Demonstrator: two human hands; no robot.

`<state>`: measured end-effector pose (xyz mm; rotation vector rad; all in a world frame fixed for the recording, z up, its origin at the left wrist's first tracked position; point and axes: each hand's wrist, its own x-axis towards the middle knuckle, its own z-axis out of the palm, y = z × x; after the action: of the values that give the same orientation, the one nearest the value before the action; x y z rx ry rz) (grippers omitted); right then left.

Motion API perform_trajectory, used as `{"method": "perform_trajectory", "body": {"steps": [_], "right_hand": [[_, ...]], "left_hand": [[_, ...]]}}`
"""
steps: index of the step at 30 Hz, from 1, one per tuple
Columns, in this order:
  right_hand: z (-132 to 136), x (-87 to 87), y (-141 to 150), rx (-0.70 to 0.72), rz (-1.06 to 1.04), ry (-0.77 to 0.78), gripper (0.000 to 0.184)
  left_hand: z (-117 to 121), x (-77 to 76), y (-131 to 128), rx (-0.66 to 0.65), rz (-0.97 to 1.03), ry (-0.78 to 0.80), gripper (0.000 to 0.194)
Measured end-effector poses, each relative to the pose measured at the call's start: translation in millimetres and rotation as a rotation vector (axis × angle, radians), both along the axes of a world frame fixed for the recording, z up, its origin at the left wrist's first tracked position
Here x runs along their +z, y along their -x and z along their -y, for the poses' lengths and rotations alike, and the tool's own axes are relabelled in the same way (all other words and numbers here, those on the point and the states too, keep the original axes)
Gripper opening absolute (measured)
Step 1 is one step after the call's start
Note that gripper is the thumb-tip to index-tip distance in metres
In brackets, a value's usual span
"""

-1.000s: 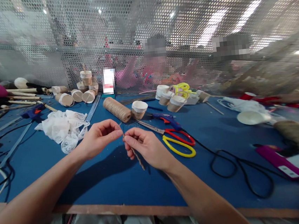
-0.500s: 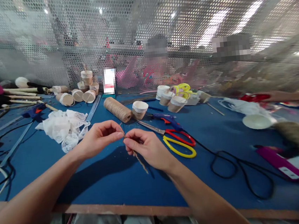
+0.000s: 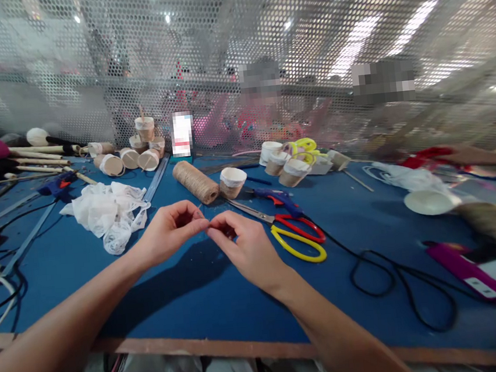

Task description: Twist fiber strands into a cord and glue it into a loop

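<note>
Meeting at the fingertips, left hand and right hand were pinched closed, contents hidden | twine roll was angled lengthwise, far left to near right, holed end nearer.

The left hand and right hand meet at their pinched fingertips over the blue tabletop, mostly hiding a thin strand. Clockwise around that meeting point, a twine spool lies at twelve o'clock, beside a white-rimmed cup at one, with cups and yellow loops at two, a blue glue gun between two and three, and scissors at three. White lace lies crumpled between nine and ten, a cluster of cups at eleven.
</note>
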<state>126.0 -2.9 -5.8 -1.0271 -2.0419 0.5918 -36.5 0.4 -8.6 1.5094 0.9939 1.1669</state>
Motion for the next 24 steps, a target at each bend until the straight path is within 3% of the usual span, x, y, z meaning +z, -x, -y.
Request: {"method": "perform_trajectory", "body": {"steps": [7,15,18,21,24], "right_hand": [[2,9.6,-4,0.151,-0.158,0.379,0.011],[1,11.8,-6,0.235,-0.241,0.582,0.014],[1,8.7,-3,0.157,-0.212,0.499,0.014],[1,5.4,-1,0.028,-0.134,0.251,0.01],[1,5.0,-1,0.033,-0.088,0.185,0.01]], "left_hand": [[-2,8.8,9,-0.114,-0.001,-0.008,0.007],[-1,9.9,9,-0.144,0.057,0.017,0.01],[-1,6.1,7,-0.082,0.073,0.014,0.013],[-2,2.8,5,-0.022,0.037,0.007,0.016],[-1,4.3,5,-0.042,-0.017,-0.004,0.015]]}}
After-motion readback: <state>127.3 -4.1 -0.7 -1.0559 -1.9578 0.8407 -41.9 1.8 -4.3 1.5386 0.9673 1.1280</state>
